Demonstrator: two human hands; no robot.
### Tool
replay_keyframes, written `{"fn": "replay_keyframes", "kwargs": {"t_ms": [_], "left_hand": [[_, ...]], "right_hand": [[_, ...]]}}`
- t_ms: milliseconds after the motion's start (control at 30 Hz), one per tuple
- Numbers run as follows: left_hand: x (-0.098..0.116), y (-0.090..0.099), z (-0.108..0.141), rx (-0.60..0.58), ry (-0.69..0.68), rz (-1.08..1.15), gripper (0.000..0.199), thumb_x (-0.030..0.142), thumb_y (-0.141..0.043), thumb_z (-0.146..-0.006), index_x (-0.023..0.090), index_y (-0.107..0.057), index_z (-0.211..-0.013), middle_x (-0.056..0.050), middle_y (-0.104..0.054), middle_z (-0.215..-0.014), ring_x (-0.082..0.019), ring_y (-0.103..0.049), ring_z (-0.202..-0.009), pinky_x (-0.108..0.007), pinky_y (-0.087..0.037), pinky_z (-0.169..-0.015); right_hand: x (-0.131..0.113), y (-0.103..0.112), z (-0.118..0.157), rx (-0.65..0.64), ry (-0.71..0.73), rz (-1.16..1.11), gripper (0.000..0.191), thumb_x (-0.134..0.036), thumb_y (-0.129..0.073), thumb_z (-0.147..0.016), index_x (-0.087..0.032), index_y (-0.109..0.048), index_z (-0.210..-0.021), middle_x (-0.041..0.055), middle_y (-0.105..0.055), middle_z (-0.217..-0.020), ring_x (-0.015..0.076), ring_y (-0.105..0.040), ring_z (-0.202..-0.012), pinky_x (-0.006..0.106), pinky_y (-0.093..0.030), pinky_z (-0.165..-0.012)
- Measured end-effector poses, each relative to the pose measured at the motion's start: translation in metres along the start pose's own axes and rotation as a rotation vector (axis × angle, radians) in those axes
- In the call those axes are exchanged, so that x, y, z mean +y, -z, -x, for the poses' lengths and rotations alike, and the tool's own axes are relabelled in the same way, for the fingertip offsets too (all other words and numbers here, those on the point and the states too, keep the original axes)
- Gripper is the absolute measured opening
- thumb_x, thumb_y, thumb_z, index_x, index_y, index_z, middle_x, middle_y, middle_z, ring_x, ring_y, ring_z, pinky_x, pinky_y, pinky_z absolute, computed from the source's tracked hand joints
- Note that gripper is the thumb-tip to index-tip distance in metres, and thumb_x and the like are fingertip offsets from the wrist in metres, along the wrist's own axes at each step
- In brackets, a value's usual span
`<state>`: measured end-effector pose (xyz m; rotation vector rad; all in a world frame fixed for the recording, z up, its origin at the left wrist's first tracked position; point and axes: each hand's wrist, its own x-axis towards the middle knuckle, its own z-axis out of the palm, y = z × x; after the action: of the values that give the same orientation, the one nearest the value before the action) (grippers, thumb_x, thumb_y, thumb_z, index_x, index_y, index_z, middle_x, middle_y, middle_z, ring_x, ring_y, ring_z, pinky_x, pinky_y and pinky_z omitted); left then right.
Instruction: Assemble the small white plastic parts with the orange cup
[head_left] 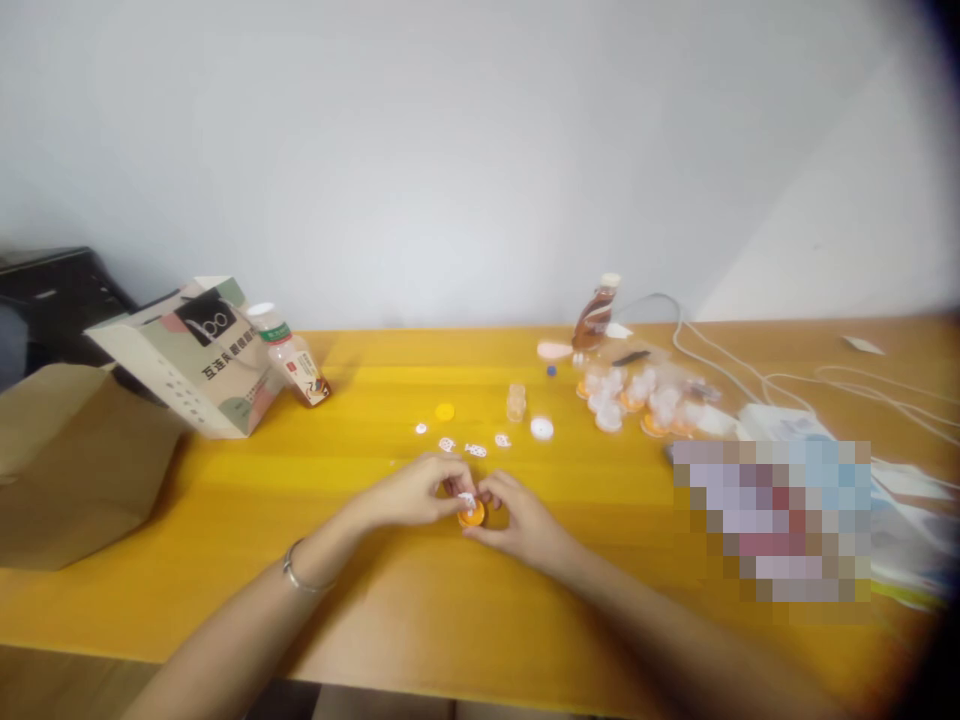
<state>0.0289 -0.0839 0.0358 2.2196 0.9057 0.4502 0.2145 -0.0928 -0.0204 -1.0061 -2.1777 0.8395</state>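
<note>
Near the table's middle, a small orange round disc (472, 517) sits between my two hands, with a small white patterned piece (467, 499) on top of it. My left hand (420, 490), a metal bangle at its wrist, pinches at this white piece from the left. From the right, my right hand (525, 520) curves its thumb and fingers around the disc's edge. Just beyond my hands lie small white cut-out pieces with dark marks (475, 450), a yellow disc (445, 411), a white round cap (541, 428) and a clear small container (516, 402).
At the left stand a brown paper bag (82, 460), a printed gift bag (214, 350) and a white-capped bottle (292, 360). A brown drink bottle (596, 315) is at the back right. Several white-and-orange parts (607, 412), cables (720, 350) and packets (787, 430) lie to the right.
</note>
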Motion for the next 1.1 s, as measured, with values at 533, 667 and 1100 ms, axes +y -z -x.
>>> {"fn": "replay_keyframes", "kwargs": {"t_ms": [533,667,1100], "left_hand": [[0.008,-0.005,-0.001,-0.02,-0.067,-0.109,0.007,0.009,-0.05,-0.074,0.014,-0.055,-0.073,-0.002,-0.059,-0.079,-0.01,-0.054,-0.073,-0.02,-0.04,-0.067],[0.006,-0.004,-0.001,-0.012,-0.062,-0.133,0.005,0.013,-0.052,-0.075,0.015,-0.056,-0.076,-0.001,-0.06,-0.077,-0.011,-0.054,-0.073,-0.022,-0.04,-0.068],[-0.022,0.011,-0.047,0.275,0.016,-0.041,0.038,0.036,-0.047,-0.08,0.02,-0.047,-0.115,-0.005,-0.055,-0.094,-0.014,-0.053,-0.081,-0.027,-0.043,-0.074]], "right_hand": [[0.001,-0.003,-0.001,0.0,-0.015,0.036,0.02,-0.031,-0.064,-0.064,-0.019,-0.05,-0.072,-0.0021,-0.049,-0.069,0.0124,-0.046,-0.066,0.024,-0.036,-0.061],[0.002,-0.004,-0.001,-0.007,-0.018,0.075,0.02,-0.032,-0.063,-0.064,-0.019,-0.049,-0.069,-0.002,-0.047,-0.069,0.0127,-0.045,-0.066,0.025,-0.036,-0.061],[0.003,0.017,-0.005,-0.163,-0.152,-0.605,0.028,-0.029,-0.062,-0.068,-0.019,-0.045,-0.087,-0.0031,-0.052,-0.075,0.0076,-0.049,-0.064,0.022,-0.041,-0.061]]}}
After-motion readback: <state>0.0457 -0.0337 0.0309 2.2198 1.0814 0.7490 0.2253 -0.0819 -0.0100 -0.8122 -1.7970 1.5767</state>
